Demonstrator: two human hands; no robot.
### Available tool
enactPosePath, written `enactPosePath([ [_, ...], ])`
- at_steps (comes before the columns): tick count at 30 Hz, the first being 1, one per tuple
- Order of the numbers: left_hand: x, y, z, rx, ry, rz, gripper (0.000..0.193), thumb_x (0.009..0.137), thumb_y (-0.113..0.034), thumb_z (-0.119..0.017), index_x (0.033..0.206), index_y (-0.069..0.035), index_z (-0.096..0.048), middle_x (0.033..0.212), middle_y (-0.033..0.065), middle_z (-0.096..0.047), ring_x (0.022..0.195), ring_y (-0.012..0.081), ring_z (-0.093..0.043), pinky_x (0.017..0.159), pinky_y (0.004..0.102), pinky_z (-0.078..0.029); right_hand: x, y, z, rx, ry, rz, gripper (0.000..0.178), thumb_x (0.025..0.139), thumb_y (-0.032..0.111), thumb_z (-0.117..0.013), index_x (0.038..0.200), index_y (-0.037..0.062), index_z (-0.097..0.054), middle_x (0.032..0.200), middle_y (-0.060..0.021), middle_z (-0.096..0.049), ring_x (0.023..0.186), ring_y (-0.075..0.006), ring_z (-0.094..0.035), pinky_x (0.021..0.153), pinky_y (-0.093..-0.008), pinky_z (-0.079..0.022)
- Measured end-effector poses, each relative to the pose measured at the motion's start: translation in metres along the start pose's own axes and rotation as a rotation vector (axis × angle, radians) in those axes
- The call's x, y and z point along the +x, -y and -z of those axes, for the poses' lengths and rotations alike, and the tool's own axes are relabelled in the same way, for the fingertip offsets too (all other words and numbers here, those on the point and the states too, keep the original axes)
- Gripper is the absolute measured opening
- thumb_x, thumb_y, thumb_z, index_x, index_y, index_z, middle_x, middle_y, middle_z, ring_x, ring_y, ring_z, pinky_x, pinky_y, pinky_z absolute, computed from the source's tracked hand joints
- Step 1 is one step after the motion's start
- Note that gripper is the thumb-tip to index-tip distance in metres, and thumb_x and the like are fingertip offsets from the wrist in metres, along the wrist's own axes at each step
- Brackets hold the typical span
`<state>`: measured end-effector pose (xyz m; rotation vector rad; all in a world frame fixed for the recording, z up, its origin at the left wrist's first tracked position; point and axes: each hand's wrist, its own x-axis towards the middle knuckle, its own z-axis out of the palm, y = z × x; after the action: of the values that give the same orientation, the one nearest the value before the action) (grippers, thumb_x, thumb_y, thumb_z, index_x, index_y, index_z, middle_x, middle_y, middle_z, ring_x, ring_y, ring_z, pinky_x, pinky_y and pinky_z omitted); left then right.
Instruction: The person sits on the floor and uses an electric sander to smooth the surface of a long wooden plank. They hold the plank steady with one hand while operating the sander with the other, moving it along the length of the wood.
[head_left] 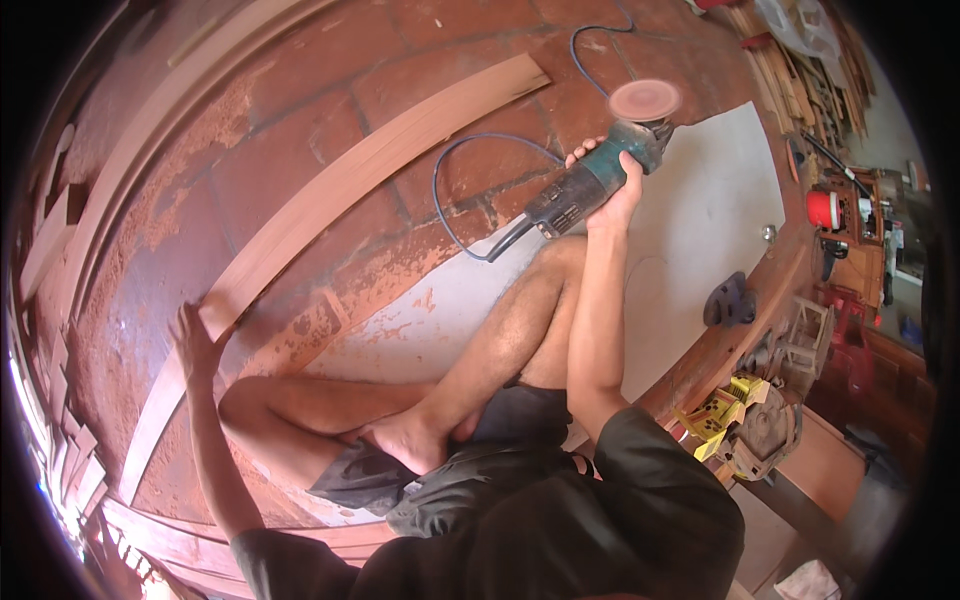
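Observation:
My right hand (618, 200) is wrapped round the body of a teal and black angle grinder (580, 185), holding it raised over my bent knee. A round reddish sanding disc (645, 100) at its far end faces upward and looks smeared, as if spinning. My left hand (196, 343) rests on a long, thin wooden board (375, 165), fingers apart and pressed down on it. That board runs from the far middle of the floor toward the near left, and the hand covers part of its width.
A blue power cord (437, 190) loops over the dusty tiled floor (300, 110). Long planks (150, 135) lie at the left, and wood strips (800, 80) are piled far right. To the right are a dark clog (730, 300), a yellow item (715, 420) and a red container (823, 209).

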<state>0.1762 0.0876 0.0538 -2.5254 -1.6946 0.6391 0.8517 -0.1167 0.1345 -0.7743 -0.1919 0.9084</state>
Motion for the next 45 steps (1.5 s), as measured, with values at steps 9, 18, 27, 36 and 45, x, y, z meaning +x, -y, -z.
enactPosePath([
  [9,-0.023,0.052,0.002,-0.103,-0.072,-0.036,0.093,0.09,-0.053,-0.07,0.157,-0.004,-0.03,0.163,0.017,-0.031,0.151,0.0359,-0.028,0.122,0.0595,-0.022,0.038,0.075,-0.052,-1.425,-0.094,0.608,0.043,0.075,0.018,-0.084,0.109,0.0008,-0.063,0.097,-0.0122,-0.073,0.089,-0.0282,-0.071,0.081,-0.0435,-0.056],
  [18,0.061,-0.119,0.037,-0.422,-0.355,-0.223,0.086,0.089,-0.057,-0.07,0.155,-0.011,-0.041,0.162,0.0124,-0.036,0.15,0.0332,-0.033,0.123,0.0524,-0.024,0.076,0.061,-0.071,-1.969,0.038,0.291,0.067,0.067,0.038,-0.084,0.117,0.0,-0.062,0.111,-0.0231,-0.073,0.106,-0.0377,-0.071,0.092,-0.0456,-0.054],
  [27,0.062,-0.158,0.039,-0.422,-0.478,-0.133,0.086,0.088,-0.066,-0.064,0.156,-0.02,-0.042,0.164,0.0042,-0.037,0.153,0.0248,-0.03,0.125,0.0474,-0.021,0.118,-0.023,-0.041,-1.993,-0.141,-0.114,0.08,0.065,0.041,-0.082,0.128,-0.0026,-0.059,0.124,-0.0247,-0.068,0.116,-0.0377,-0.066,0.1,-0.0448,-0.052],
  [36,0.065,-0.157,0.041,-0.437,-0.477,-0.153,0.082,0.09,-0.061,-0.065,0.156,-0.019,-0.043,0.164,0.0064,-0.037,0.152,0.027,-0.032,0.125,0.047,-0.022,0.141,-0.032,-0.035,-2.11,-0.141,-0.087,0.087,0.067,0.044,-0.083,0.131,-0.0082,-0.055,0.127,-0.0288,-0.066,0.118,-0.0402,-0.065,0.101,-0.0456,-0.052],
  [45,0.067,-0.157,0.038,-0.426,-0.489,-0.15,0.081,0.09,-0.062,-0.064,0.156,-0.019,-0.043,0.164,0.0045,-0.036,0.153,0.025,-0.03,0.125,0.0472,-0.021,0.138,-0.075,-0.075,-2.194,-0.107,-0.085,0.09,0.069,0.044,-0.084,0.132,-0.0107,-0.051,0.125,-0.0307,-0.065,0.117,-0.0409,-0.066,0.102,-0.0445,-0.053],
])
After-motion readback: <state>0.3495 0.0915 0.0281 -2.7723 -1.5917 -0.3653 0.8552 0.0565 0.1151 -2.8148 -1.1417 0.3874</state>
